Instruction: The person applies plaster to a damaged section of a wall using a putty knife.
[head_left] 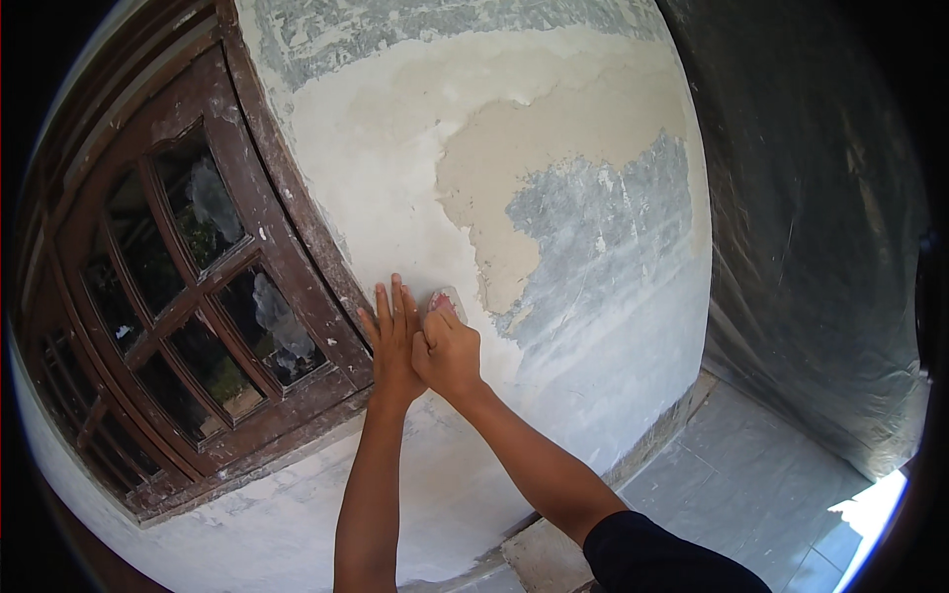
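Note:
My left hand (393, 341) lies flat on the white plastered wall (376, 188), fingers together and pointing up, just right of the window frame. My right hand (450, 351) is pressed against the wall beside it, fingers curled around a small pale piece with a reddish edge, likely sandpaper (445, 297), which shows above the knuckles. The two hands touch each other. Up and to the right of them the wall has a tan patch (534, 168) and a scraped grey-blue patch (603, 227).
A dark brown wooden window (188, 296) with several glass panes, splashed with white, fills the left side. A dark plastic sheet (820, 227) hangs at the right. Grey floor tiles (751, 484) lie below the wall at lower right.

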A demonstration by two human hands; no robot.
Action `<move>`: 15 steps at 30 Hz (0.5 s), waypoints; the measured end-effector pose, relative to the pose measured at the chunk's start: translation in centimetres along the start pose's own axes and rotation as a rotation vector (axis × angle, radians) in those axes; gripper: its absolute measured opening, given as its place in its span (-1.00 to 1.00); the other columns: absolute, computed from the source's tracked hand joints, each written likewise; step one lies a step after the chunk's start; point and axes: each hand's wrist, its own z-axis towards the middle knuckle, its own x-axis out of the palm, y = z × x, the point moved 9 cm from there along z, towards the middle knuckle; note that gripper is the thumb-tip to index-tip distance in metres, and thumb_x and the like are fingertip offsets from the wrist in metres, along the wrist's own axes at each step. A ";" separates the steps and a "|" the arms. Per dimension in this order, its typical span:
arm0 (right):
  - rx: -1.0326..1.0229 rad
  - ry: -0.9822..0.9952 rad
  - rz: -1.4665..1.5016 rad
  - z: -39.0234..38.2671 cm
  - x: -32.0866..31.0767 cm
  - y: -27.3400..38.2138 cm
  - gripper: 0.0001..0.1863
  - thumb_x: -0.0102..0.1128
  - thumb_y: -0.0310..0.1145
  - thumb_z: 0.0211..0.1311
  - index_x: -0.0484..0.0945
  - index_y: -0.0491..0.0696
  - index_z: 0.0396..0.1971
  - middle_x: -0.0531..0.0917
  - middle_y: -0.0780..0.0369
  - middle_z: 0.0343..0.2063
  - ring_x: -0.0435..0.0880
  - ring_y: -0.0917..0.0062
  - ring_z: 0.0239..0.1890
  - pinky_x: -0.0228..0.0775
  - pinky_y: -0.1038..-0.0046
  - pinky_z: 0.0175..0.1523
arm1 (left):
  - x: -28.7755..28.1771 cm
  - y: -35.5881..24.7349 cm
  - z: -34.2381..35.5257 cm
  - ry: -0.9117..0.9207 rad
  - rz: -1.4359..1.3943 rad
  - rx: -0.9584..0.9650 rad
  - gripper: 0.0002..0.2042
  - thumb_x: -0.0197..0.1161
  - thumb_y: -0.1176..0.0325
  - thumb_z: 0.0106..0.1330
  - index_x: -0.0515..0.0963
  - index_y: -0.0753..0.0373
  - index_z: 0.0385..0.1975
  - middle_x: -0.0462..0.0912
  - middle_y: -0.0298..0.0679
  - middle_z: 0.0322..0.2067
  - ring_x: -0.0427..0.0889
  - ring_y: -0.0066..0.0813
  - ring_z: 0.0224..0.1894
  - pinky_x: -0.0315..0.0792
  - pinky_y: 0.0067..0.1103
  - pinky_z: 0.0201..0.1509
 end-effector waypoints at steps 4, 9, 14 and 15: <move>0.027 0.189 0.177 0.2 -2.6 1.0 -0.80 0.08 -0.71 -0.11 0.26 -0.15 -0.65 0.38 0.15 -0.63 0.44 0.31 -0.61 0.26 0.40 -0.53 | -0.4 -0.1 -0.2 0.006 0.102 -0.025 -0.03 0.37 0.21 0.06 -0.11 0.41 0.39 -0.22 0.04 0.45 -0.30 0.11 0.49 -0.42 0.22 0.36; 0.025 0.301 0.243 1.6 -6.9 -2.5 -0.76 0.03 -0.77 -0.07 0.20 -0.14 -0.60 0.48 0.14 -0.53 0.46 0.34 -0.55 0.28 0.46 -0.46 | -0.6 -1.0 0.7 0.233 0.079 -0.178 0.25 0.61 0.12 -0.31 -0.11 0.32 0.41 -0.22 -0.03 0.46 -0.30 0.04 0.49 -0.37 0.19 0.39; 0.202 0.506 0.175 2.5 -9.0 -7.0 -0.75 -0.02 -0.79 -0.07 0.24 -0.13 -0.45 0.50 0.02 -0.55 0.49 0.01 -0.49 0.30 0.24 -0.42 | -0.1 -1.3 1.1 0.290 0.185 -0.223 0.30 0.62 0.06 -0.32 -0.16 0.33 0.42 -0.30 0.01 0.46 -0.39 0.07 0.49 -0.39 0.19 0.39; 0.213 0.546 0.080 2.9 -9.3 -7.6 -0.75 -0.01 -0.78 0.00 0.20 -0.11 -0.45 0.54 0.06 -0.52 0.52 0.13 -0.49 0.33 0.35 -0.39 | -0.1 -1.5 1.3 0.299 0.226 -0.243 0.29 0.61 0.06 -0.31 -0.16 0.32 0.42 -0.29 0.01 0.46 -0.38 0.06 0.49 -0.39 0.19 0.39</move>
